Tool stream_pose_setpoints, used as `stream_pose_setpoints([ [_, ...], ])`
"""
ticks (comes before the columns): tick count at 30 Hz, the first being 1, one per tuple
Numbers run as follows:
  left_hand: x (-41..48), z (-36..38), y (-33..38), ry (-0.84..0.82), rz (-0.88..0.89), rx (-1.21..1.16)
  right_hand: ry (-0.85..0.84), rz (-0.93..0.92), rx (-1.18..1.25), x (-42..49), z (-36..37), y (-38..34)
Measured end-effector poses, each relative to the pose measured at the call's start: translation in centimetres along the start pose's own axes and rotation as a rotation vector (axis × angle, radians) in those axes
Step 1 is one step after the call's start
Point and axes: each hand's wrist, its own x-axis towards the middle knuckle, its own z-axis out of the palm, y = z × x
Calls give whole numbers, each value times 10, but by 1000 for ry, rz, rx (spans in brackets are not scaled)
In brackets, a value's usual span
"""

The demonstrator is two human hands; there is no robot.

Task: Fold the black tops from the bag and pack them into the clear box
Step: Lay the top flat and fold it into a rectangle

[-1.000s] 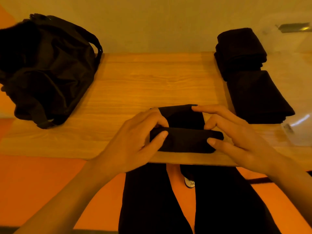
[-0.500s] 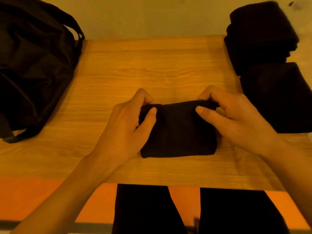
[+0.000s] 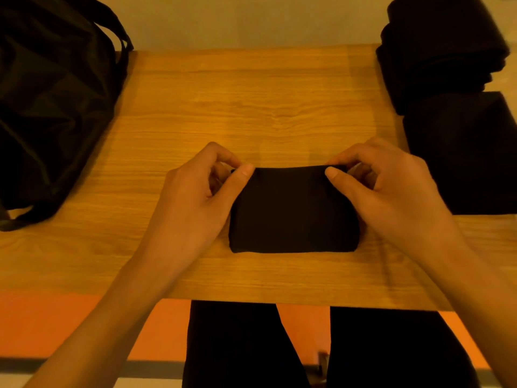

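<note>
One black bag (image 3: 53, 107) far left on wooden table (image 3: 251, 102); contents unseen. Centre: one folded black top (image 3: 293, 211), left hand (image 3: 195, 200) and right hand (image 3: 391, 191) each pinching a far corner. Right: two black folded piles, rear pile (image 3: 442, 51) touching near pile (image 3: 461, 152).

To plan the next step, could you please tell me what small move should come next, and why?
Probably lift the folded top and carry it right: it looks compact, the left hand and right hand pinch its far corners, and other tops lie folded there.
</note>
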Motion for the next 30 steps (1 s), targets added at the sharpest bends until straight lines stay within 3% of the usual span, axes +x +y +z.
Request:
stream_pose_setpoints([
  [4,-24,-9,0,50,-127,-137,162,-218,-181,-15,1,-13],
  [7,-48,-14,6,18,-230,-327,30,-287,-290,-26,14,-37],
  [10,-65,-13,5,-38,-243,-335,-176,-265,-547,-27,32,-48],
  [20,-54,-19,-21,-119,1,-151,-166,-243,-634,-24,46,-30],
  [23,-54,-28,-20,-156,-4,-143,-160,-253,-675,-24,46,-30],
  [27,-56,-29,-11,31,-66,-155,-157,-268,-664,-24,46,-31],
  [29,-55,-23,4,124,110,50,-146,-278,-617,-25,46,-29],
  [30,-52,-16,12,84,234,171,-141,-277,-558,-26,46,-28],
])
